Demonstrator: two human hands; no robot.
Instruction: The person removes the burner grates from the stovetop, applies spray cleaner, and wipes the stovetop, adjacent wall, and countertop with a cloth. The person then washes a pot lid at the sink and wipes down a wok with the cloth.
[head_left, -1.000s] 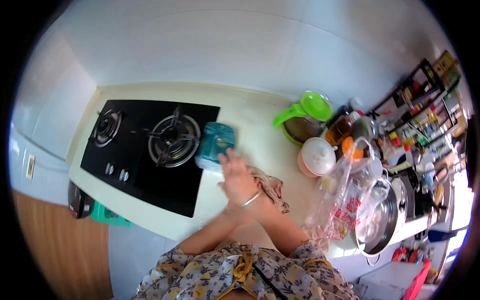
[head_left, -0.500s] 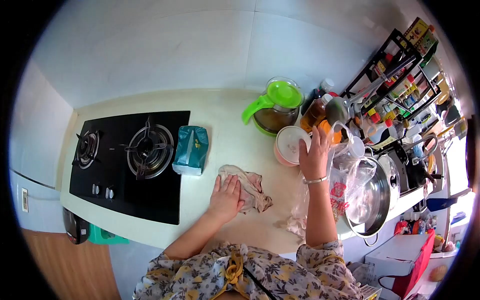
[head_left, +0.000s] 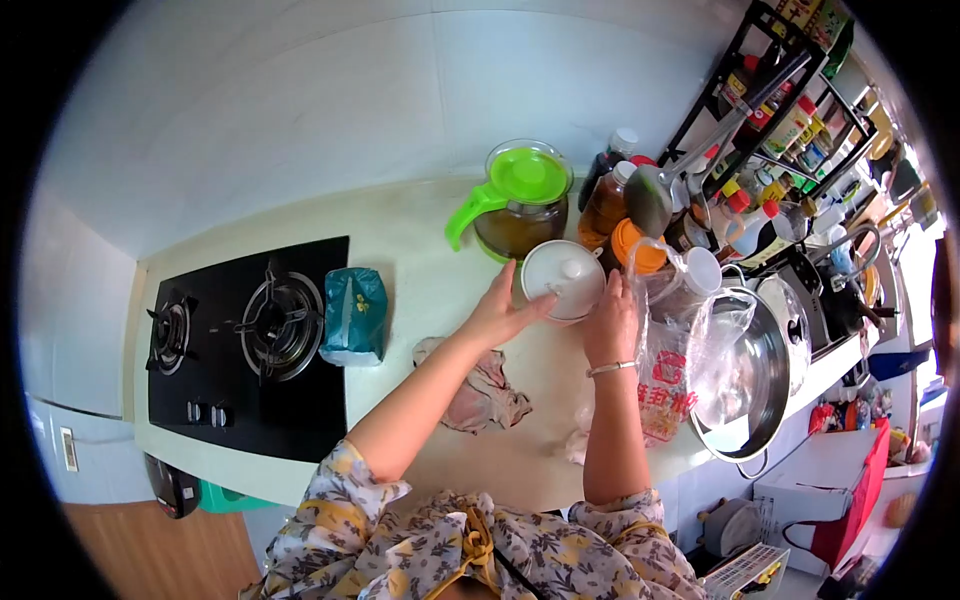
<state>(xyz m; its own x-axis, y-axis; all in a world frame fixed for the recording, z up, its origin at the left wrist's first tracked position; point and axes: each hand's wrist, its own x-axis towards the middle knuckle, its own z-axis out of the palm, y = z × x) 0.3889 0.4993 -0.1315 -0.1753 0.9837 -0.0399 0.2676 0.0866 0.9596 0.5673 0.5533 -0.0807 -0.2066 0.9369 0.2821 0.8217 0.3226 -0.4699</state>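
A white lidded bowl stands on the counter between my two hands. My left hand is on its left side, fingers round the rim and thumb at the lid's front edge. On the bowl's right side is my right hand, with a bracelet at the wrist and its fingers against the bowl. A crumpled cloth lies on the counter below my left forearm, untouched. Just behind the bowl stands a glass pot with a green lid and green handle. An orange-lidded jar is close to my right fingertips.
A black gas stove is at the left, with a teal package at its right edge. To the right are a clear plastic bag, a steel pan, bottles and a black rack of seasonings.
My left hand has left the cloth and moved right to the bowl. My right hand has come down along the bowl's right side. The view has shifted.
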